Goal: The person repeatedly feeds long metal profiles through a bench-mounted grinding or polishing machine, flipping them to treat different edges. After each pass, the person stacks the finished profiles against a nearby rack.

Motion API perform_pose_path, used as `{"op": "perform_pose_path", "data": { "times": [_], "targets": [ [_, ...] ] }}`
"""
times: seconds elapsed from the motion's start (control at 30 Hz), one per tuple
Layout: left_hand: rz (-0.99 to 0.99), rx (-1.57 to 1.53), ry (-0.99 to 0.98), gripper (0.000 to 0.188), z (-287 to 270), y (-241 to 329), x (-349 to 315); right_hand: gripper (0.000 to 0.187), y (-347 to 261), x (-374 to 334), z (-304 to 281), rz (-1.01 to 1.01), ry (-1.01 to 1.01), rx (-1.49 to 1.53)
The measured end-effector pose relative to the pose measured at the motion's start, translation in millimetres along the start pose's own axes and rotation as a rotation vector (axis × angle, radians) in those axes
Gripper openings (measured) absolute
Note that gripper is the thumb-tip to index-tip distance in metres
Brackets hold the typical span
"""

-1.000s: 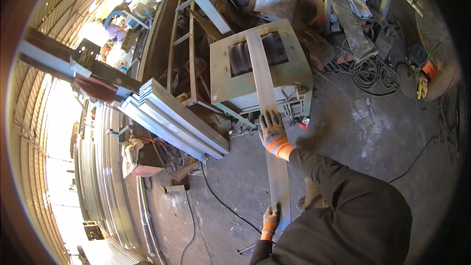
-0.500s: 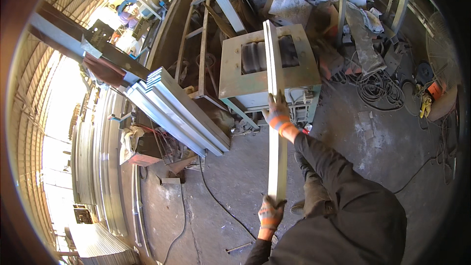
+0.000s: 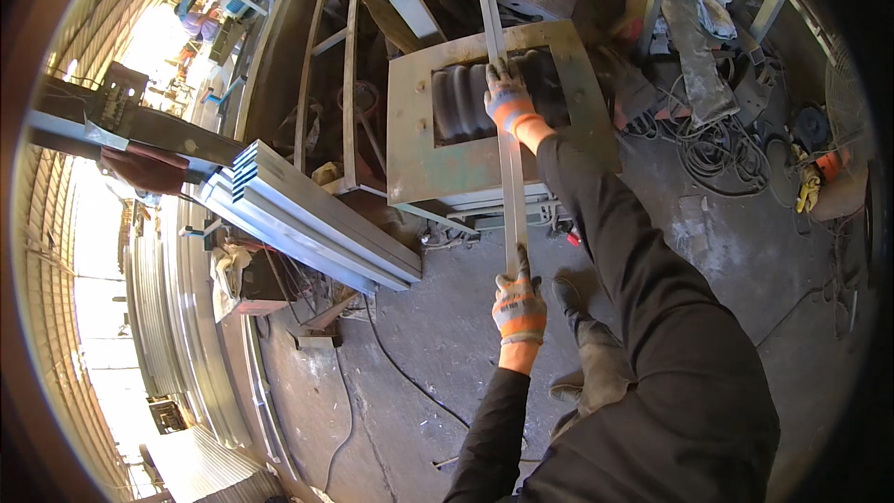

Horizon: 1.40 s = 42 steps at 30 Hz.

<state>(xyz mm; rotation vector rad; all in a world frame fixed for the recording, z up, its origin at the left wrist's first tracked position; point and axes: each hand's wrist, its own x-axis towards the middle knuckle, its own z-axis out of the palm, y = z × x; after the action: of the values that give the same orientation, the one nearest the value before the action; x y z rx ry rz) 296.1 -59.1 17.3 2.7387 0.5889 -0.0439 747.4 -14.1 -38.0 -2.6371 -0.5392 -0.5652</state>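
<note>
A long pale metal channel (image 3: pixel 511 190) stretches away from me over a grey-green metal cabinet (image 3: pixel 410 168). Dark ribbed rollers or bellows (image 3: pixel 456 98) show in the opening of the cabinet's top. My right hand (image 3: pixel 510 104), in a grey and orange work glove, is closed around the channel above this opening. At the near end, my gloved left hand (image 3: pixel 519 312) grips the channel, one finger lying along it. The underside of the channel and part of both grips are hidden.
Stacked metal channels (image 3: pixel 317 214) lean at the left beside a steel frame (image 3: pixel 352 84). A black cable (image 3: pixel 400 368) crosses the floor. To the right lie coiled cables (image 3: pixel 722 158) and scrap metal. Far left, another person (image 3: pixel 197 26) is partly visible by equipment.
Both hands and the channel have moved forward, away from me. My right hand is now over the cabinet opening instead of its near edge. The view has shifted too.
</note>
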Motion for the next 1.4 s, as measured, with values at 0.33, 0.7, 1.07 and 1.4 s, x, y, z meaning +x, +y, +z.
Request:
{"op": "perform_pose_path", "data": {
  "times": [0.33, 0.7, 1.07, 1.4],
  "targets": [
    [-0.042, -0.006, -0.065, 0.079, 0.9, -64.3, -238.5, 0.073, -71.8, -231.9, -104.8, 0.005, -0.075, 0.157],
    [-0.181, 0.053, -0.14, 0.088, 21.5, -182.2, -617.5, 0.088, -183.0, -565.0, -272.0, 0.038, -0.275, 0.347],
    [-0.162, -0.394, 0.026, 0.094, -28.7, -217.9, -742.2, 0.062, -218.2, -709.7, -328.4, 0.99, -0.704, 1.34],
    [-0.428, -1.185, -0.099, 0.043, -28.3, -251.9, -749.5, 0.042, -169.3, -757.7, -350.2, 1.205, -0.789, 2.063]
  ]
}}
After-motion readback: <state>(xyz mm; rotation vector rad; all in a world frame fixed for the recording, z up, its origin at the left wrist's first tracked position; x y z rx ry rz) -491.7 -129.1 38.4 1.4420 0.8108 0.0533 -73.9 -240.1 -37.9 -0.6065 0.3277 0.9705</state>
